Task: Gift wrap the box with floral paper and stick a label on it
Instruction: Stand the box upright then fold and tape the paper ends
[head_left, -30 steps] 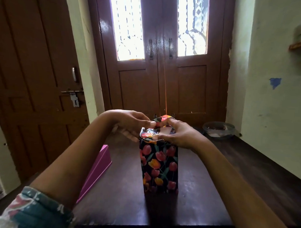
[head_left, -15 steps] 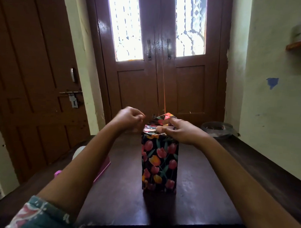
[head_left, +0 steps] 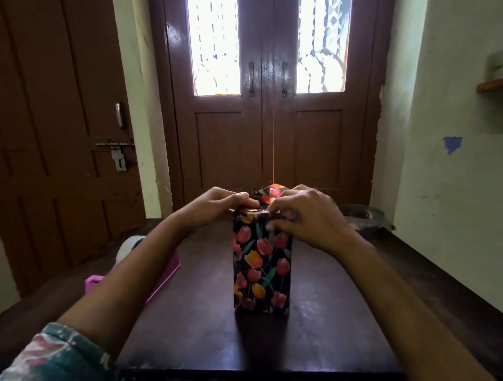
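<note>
The left hand and right hand, fingers curled, grip and hide the top folds of the upright box at frame centre on a dark table before brown doors.

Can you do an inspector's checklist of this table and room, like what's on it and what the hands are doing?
Surface: dark wooden table.
Job's things: box upright, covered in floral paper; top flap sticks up; no label seen.
Clutter: pink object and white roll at left; round dish far right.
Hands: left hand pinches paper at the box's top; right hand grips the top, thumb on front.
Cables: nothing seen.
Surroundings: brown double door, side door with latch, pale wall.
</note>
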### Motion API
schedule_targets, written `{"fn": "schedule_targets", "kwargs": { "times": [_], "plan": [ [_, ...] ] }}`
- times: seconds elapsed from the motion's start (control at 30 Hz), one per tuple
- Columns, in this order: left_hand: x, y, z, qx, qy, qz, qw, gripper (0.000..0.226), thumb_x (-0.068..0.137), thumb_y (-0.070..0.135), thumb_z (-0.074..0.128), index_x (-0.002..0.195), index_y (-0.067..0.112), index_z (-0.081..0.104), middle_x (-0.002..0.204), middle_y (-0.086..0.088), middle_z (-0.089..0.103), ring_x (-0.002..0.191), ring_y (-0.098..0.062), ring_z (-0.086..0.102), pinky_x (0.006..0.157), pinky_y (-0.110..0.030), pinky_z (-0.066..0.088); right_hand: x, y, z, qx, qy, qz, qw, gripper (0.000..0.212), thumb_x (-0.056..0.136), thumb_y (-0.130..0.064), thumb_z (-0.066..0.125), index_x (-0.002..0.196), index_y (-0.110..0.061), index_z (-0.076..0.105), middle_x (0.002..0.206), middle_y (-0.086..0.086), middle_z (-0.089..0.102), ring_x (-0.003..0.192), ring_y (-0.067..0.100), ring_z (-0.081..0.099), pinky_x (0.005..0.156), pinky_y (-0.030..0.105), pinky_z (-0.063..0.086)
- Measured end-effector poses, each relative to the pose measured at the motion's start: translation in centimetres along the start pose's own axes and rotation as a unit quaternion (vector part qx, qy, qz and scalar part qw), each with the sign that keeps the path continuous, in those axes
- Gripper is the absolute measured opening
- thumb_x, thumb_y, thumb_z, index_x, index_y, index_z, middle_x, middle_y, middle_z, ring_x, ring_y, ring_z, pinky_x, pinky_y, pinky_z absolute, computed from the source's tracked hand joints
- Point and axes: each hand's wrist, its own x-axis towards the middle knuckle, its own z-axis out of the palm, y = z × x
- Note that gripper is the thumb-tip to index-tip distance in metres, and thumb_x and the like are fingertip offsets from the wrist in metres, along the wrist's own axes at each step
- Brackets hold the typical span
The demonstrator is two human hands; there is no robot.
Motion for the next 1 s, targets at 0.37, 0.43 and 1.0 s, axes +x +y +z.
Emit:
{"fn": "schedule_targets", "kwargs": {
  "times": [0.37, 0.43, 1.0],
  "plan": [
    [-0.7, -0.2, 0.4, 0.009, 0.049, 0.009, 0.999, 0.054, 0.086, 0.054, 0.035, 0.092, 0.016, 0.072, 0.093, 0.002, 0.072, 0.091, -0.010, 0.065, 0.078, -0.019, 0.050, 5.3, 1.9, -2.1, 0.149, -0.080, 0.029, 0.985, 0.009, 0.082, -0.031, 0.067, 0.074, -0.026, 0.066, 0.069, -0.008, 0.063, 0.066, 0.012, 0.060, 0.069, 0.040, 0.054],
    [-1.1, -0.1, 0.5, 0.005, 0.039, 0.003, 0.999, 0.064, 0.078, 0.072, 0.045, 0.093, 0.016, 0.072, 0.094, 0.002, 0.073, 0.092, -0.011, 0.067, 0.080, -0.021, 0.053, 6.3, 2.2, -3.0, 0.191, -0.138, 0.037, 0.971, 0.006, 0.080, -0.020, 0.071, 0.078, -0.014, 0.071, 0.063, -0.009, 0.066, 0.061, 0.007, 0.061, 0.062, 0.029, 0.054],
    [0.4, 5.4, 2.4, 0.008, 0.100, -0.040, 0.994, 0.035, 0.083, 0.042, 0.064, 0.074, 0.009, 0.070, 0.064, 0.003, 0.062, 0.060, -0.005, 0.058, 0.056, -0.015, 0.043, -2.5, 0.9, 7.0, 0.394, 0.028, 0.237, 0.888, 0.103, 0.057, -0.047, 0.081, 0.142, -0.024, 0.027, 0.122, -0.012, 0.056, 0.115, 0.011, 0.054, 0.093, 0.027, 0.046]
  ]
}}
